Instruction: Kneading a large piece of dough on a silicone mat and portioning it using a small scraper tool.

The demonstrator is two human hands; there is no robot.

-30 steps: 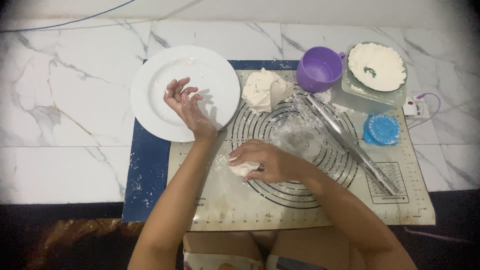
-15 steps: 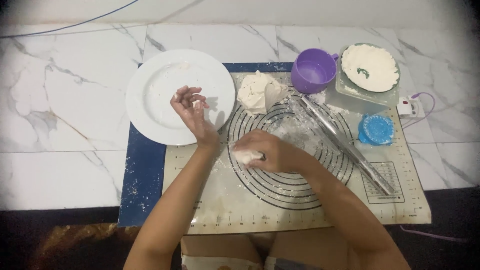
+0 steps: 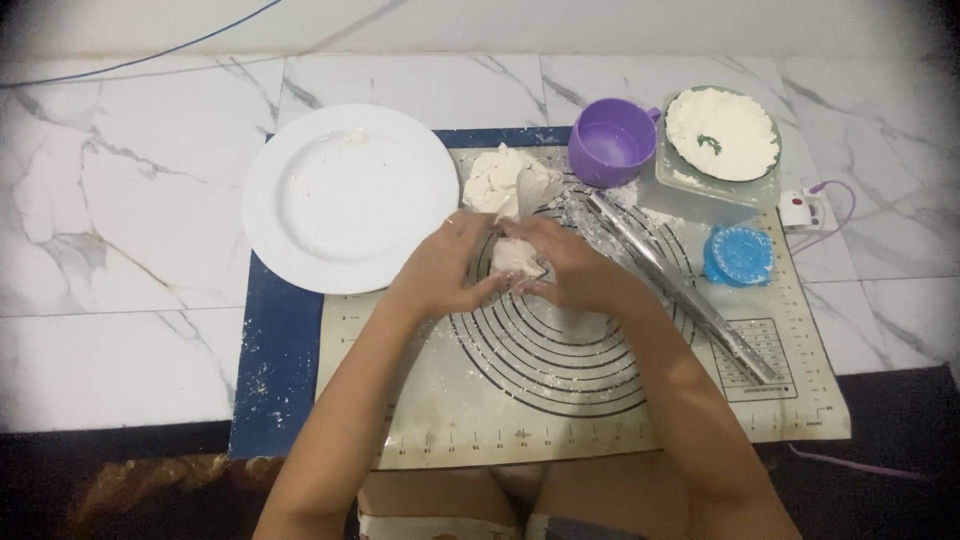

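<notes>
From my feed I see both hands meeting over the middle of the pastry mat (image 3: 560, 400); the left hand (image 3: 445, 270) and the right hand (image 3: 575, 272) are cupped toward each other, fingers curled and pressed on a small piece of dough (image 3: 516, 258) held between them, just above the mat's ringed circles; the piece shows pale between the fingertips, and I cannot tell whether it touches the mat. Just beyond the hands lies the larger dough lump (image 3: 508, 180) at the mat's far edge. To the left of it sits a white plate (image 3: 350, 198), partly on the blue underlay (image 3: 285, 350) and partly on the marble floor (image 3: 130, 250). A purple cup (image 3: 610, 152) stands beside the dough lump on its right; next to that a clear container of flour (image 3: 722, 135). A metal rolling pin (image 3: 680, 285) lies slantwise on the mat to the right of the hands; a round blue mould (image 3: 739, 256) rests near it.
</notes>
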